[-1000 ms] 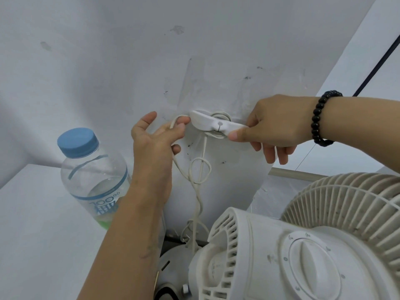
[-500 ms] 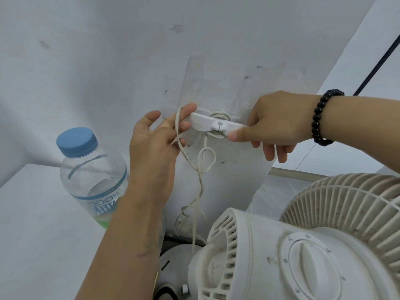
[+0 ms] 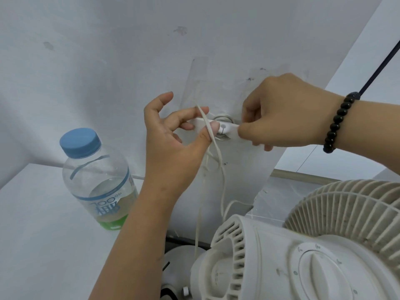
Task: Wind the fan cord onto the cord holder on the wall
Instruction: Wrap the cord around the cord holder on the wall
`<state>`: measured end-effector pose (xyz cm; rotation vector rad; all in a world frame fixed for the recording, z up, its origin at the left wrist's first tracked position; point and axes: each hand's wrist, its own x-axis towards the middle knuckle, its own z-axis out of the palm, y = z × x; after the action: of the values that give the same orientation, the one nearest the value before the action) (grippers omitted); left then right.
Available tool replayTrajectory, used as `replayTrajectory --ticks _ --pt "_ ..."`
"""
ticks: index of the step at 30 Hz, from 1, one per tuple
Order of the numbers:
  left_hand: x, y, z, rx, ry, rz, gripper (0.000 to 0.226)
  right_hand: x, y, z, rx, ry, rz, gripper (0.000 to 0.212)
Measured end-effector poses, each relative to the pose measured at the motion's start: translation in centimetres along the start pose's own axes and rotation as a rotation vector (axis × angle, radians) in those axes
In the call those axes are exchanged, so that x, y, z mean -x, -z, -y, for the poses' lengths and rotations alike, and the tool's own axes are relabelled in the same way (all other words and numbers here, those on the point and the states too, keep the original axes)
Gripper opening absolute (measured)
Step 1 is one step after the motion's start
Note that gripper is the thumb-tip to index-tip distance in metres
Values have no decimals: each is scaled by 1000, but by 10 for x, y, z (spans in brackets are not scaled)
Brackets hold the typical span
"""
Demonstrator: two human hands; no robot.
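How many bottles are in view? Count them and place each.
1. The bottle stands on the white table at left, against the wall, beside the left hand. Others could be hidden behind the fan.

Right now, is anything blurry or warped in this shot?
Head view: wide-angle bending curves the wall edges and stretches the fan at the corner; the cord smears slightly below the left hand; the right hand is sharp; light is soft and even, without glare.
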<state>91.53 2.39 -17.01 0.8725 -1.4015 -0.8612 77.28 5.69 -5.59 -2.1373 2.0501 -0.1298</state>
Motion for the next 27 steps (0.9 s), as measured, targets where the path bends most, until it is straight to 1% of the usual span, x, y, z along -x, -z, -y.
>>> replayTrajectory --ticks 2,4,8,12,17,21,24,27 --pt "1 -1 -1 -30 16 -9 67 0 -3 6 -197 20 60 21" --pt "3 -1 -1 -27 31 -10 74 -2 -6 12 -365 52 165 17" --pt "1 1 -3 9 52 -24 75 -5 -9 12 -543 46 295 17" --pt "0 1 -3 -4 76 -15 76 -6 -9 7 -690 -1 342 16" --pt "0 2 1 14 100 -18 64 -4 4 5 -617 -53 212 7" --pt "-1 1 4 -84 42 7 54 -4 10 -1 -365 -35 60 26" --pt "-1 0 7 -172 6 39 41 -4 12 -4 -252 -74 42 31" --pt "-1 3 14 -212 22 26 32 -4 18 -7 -132 -132 32 33"
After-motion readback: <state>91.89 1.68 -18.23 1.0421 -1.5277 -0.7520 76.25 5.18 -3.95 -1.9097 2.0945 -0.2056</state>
